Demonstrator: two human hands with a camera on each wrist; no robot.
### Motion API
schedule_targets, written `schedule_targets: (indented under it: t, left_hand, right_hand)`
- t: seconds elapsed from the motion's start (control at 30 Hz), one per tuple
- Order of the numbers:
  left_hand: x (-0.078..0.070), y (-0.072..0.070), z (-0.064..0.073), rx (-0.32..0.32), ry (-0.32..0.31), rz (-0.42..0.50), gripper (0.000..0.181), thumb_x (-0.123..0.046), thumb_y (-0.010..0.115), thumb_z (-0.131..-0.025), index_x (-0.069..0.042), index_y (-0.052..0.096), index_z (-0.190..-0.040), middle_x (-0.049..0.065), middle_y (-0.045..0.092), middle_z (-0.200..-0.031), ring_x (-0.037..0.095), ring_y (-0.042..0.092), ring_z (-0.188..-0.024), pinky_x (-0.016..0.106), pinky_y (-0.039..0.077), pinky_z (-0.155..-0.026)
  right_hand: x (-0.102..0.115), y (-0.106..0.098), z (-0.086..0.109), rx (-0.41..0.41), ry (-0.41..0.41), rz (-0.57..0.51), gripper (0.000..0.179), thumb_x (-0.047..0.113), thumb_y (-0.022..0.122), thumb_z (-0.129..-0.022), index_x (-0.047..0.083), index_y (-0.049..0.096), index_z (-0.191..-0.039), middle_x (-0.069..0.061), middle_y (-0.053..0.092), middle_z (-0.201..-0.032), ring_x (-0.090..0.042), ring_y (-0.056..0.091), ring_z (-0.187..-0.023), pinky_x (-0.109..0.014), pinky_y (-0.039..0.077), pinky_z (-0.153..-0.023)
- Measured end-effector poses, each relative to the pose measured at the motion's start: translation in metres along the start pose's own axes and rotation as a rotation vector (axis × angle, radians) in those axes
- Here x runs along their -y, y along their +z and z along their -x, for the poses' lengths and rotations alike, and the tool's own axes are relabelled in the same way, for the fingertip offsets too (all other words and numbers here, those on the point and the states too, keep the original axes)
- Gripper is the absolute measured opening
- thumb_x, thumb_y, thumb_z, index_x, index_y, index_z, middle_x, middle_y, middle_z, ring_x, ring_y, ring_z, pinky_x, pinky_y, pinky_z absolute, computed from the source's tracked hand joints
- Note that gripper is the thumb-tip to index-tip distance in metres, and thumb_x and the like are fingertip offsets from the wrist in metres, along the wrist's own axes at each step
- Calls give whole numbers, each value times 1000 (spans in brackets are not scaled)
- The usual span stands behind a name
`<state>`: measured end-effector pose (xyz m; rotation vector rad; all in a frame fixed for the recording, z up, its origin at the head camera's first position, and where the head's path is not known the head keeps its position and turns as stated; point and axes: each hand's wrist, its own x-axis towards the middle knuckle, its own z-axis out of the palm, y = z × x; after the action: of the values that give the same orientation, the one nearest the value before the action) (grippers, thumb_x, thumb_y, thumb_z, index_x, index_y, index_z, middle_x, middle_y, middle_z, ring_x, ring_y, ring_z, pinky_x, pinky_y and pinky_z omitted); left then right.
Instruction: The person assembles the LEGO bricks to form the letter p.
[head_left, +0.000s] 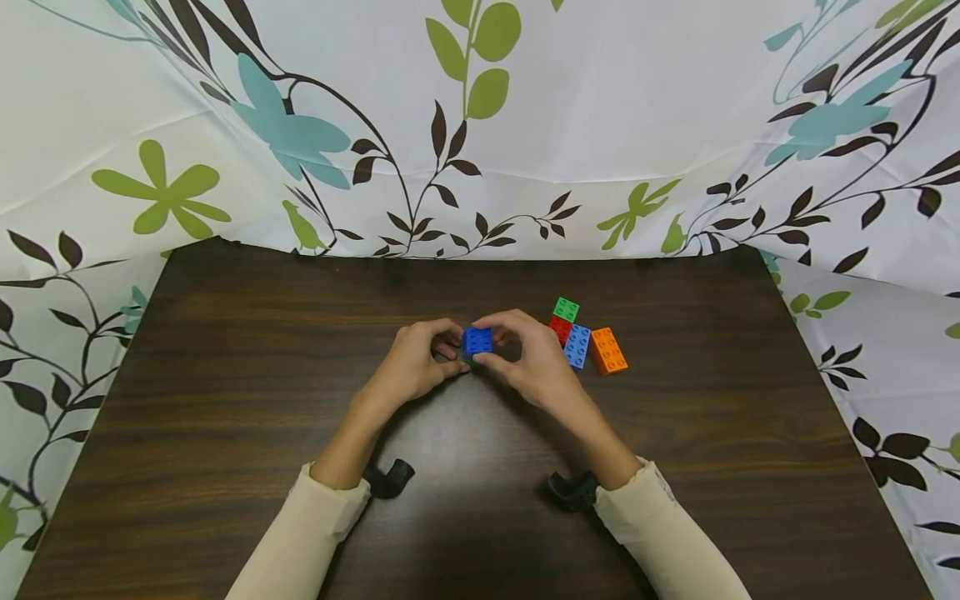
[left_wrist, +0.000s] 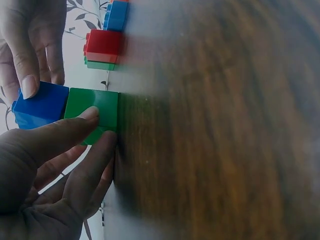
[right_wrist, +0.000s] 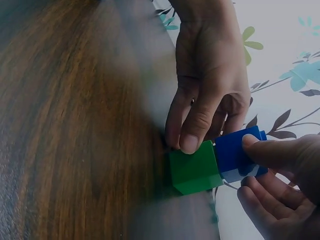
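A dark blue toy building brick is on top of a dark green brick, which stands on the table and is mostly hidden in the head view. My left hand pinches the green brick low down, thumb on one face and fingertips near the tabletop. Between thumb and fingers, my right hand grips the blue brick by its sides. Seen from the left wrist, the blue brick tilts slightly against the green one, with a dark seam between them. Whether they are fully joined I cannot tell.
Just right of my right hand lie a light green brick, a red brick, a lighter blue brick and an orange brick. A patterned cloth borders the dark wooden table at the back and sides.
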<state>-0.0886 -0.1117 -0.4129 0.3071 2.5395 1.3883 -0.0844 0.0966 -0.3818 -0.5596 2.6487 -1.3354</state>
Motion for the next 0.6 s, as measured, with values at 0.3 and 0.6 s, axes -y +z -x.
schedule_targets:
  t: [0.3, 0.6]
  left_hand:
    - [1, -1, -2, 19, -19, -6, 30, -4, 88, -88, -3, 75, -116, 16, 78, -117, 27, 78, -99, 38, 66, -86]
    - [1, -3, -3, 33, -45, 13, 31, -5, 88, -88, -3, 75, -115, 15, 77, -117, 28, 78, -100, 38, 66, -86]
  right_hand:
    - [-2, 3, -2, -26, -18, 31, 37, 10, 89, -88, 9, 78, -123, -11, 75, -116, -27, 72, -99, -43, 65, -93]
    - [-4, 2, -8, 0, 1, 29, 35, 15, 88, -90, 9, 79, -123, -10, 76, -115, -24, 71, -96, -42, 65, -88]
